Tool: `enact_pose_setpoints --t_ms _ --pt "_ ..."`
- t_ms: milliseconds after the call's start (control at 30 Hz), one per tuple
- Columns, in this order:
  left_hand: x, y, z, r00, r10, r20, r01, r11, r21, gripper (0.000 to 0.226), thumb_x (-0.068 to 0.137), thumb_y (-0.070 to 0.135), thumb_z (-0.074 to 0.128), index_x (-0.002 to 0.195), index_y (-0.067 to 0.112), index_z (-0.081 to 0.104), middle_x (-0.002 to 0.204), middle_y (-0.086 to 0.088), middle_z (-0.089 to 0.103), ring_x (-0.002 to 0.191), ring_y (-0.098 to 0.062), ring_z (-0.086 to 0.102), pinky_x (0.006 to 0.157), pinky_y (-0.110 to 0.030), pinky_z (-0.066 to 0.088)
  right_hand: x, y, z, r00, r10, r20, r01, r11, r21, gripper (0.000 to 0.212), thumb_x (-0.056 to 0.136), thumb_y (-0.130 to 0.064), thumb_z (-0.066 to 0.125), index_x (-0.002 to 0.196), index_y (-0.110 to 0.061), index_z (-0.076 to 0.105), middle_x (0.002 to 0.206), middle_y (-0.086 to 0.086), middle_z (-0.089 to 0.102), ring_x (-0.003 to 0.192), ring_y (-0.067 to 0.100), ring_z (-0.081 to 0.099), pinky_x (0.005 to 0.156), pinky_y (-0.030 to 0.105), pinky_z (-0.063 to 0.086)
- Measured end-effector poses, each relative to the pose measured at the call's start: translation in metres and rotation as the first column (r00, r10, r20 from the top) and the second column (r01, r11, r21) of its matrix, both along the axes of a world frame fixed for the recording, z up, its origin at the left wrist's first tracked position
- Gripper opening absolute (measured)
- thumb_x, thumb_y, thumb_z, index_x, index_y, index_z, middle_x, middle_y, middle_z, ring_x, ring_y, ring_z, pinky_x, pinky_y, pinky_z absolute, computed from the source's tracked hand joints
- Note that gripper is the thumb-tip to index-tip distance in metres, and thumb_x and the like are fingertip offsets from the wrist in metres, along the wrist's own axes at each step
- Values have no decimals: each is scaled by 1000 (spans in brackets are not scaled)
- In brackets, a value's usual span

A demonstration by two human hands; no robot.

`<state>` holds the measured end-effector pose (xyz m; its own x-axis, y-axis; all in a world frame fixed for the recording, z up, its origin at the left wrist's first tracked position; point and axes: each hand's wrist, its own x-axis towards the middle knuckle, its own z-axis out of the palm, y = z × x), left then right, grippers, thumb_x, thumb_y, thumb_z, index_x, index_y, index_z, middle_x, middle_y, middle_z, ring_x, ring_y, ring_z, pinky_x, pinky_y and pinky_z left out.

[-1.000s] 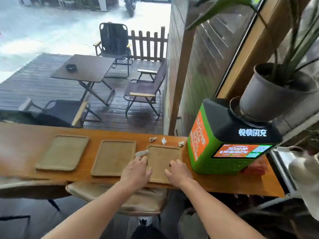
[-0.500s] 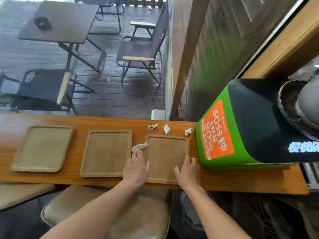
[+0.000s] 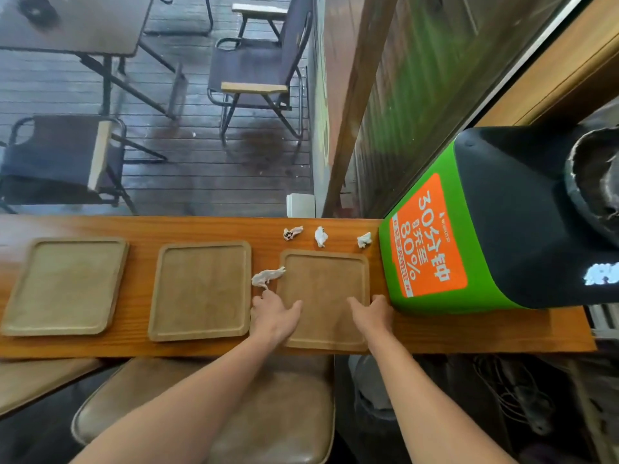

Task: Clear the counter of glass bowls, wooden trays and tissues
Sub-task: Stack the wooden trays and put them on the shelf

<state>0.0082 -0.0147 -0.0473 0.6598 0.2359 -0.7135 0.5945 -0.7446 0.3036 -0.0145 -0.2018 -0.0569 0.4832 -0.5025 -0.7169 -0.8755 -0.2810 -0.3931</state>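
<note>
On the worktop (image 3: 469, 333), a left tray (image 3: 65, 286) and a middle tray (image 3: 201, 291) are lying flat, side by side. The right tray (image 3: 323, 289) is being gripped at both side rims. The left hand (image 3: 274, 314) is being closed over its left rim, thumb spread on the tray, a fingertip touching a crumpled tissue (image 3: 268, 277). The right hand (image 3: 371, 313) is being closed likewise over the right rim. 3 paper scraps (image 3: 321, 236) are lying just beyond this tray, and a green box (image 3: 432, 242) is standing just beside it.

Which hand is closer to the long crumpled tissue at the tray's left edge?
Left. The left hand sits right beside the tissue; the right hand is at the tray's right edge.
</note>
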Motion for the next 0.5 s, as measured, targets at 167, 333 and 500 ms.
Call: enact_pose_setpoints --t_ms 167,333,500 --pt "-2 8 -4 994 42 -102 -59 985 -162 66 84 55 68 127 6 52 129 -13 57 115 -30 58 100 -45 51 -7 -18 1 993 -113 -19 115 975 189 81 83 -45 74 140 3 44 139 18 54 125 35 53 103 45 47" --pt "-9 11 5 969 155 -195 -221 895 -387 62 85 54 69 124 13 45 122 -6 59 102 -20 57 87 -36 51 -22 -15 12 982 -187 3 178 937 300 73 80 -48 76 134 -6 51 122 11 62 106 29 60 87 42 52" --pt "-11 4 23 982 142 -128 -189 813 -550 54 88 53 66 127 24 43 125 0 58 110 -19 58 89 -37 50 -37 -9 27 955 -269 126 233 941 244 68 74 -57 77 123 -13 59 116 7 66 99 26 62 85 40 52"
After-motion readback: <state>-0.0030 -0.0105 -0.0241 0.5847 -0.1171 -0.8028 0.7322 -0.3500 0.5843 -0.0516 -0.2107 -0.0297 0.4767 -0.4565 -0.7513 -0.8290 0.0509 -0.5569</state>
